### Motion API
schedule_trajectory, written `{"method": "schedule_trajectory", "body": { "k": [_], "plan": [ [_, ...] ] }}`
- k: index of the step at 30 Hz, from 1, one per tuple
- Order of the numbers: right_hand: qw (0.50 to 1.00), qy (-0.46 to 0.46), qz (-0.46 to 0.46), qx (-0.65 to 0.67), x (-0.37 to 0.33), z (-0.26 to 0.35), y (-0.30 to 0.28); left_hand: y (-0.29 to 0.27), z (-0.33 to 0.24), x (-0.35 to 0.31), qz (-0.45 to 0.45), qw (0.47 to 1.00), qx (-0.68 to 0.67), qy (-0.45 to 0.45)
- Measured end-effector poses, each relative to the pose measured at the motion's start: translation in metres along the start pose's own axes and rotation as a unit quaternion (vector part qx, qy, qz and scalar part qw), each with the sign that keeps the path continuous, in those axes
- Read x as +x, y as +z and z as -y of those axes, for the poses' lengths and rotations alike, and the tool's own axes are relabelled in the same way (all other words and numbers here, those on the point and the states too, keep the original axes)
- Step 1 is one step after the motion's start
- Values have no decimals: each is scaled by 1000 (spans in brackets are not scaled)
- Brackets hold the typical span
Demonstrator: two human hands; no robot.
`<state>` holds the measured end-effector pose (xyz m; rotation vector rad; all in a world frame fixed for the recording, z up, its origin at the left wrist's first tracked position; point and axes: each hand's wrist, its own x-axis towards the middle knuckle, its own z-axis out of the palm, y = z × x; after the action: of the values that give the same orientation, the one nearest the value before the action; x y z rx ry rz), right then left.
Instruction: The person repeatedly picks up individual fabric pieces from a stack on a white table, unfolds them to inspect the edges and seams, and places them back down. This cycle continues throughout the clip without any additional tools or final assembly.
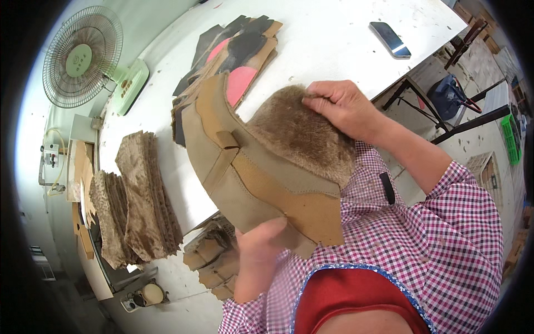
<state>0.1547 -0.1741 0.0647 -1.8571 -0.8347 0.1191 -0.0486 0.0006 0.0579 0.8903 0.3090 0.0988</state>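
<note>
A tan and olive stitched boot upper (245, 156) slants across the middle, with a small loop tab near its centre. My left hand (261, 245) grips its lower edge, the thumb on top and the other fingers hidden beneath; this hand is slightly blurred. A brown fleece lining piece (303, 133) lies against the upper's right side. At its top edge, my right hand (345, 108) pinches the fleece between thumb and fingers. Behind the upper, overlapping black, tan and pink cut pieces (233, 55) are laid out on the white table (328, 33).
Two stacks of brown fleece pieces (147, 195) lie at the table's left edge. A green desk fan (83, 61) stands at the far left, a phone (389, 40) at the far right. More tan uppers (214, 261) hang low beside my left arm. A dark bag (448, 94) rests beyond the table.
</note>
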Motion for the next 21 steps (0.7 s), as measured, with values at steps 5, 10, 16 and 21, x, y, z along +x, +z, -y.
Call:
{"method": "schedule_trajectory", "body": {
  "k": [5,10,16,21],
  "plan": [
    [999,10,-7,48,-5,-6,33,7,6,1,39,999,-30,15],
    [935,98,119,319,-23,-18,79,11,10,2,60,998,-30,0],
    [956,174,124,203,-13,-38,81,15,2,11,-32,999,6,13],
    [995,22,-96,-6,-7,-11,31,10,-4,12,-58,995,66,39]
  ]
}}
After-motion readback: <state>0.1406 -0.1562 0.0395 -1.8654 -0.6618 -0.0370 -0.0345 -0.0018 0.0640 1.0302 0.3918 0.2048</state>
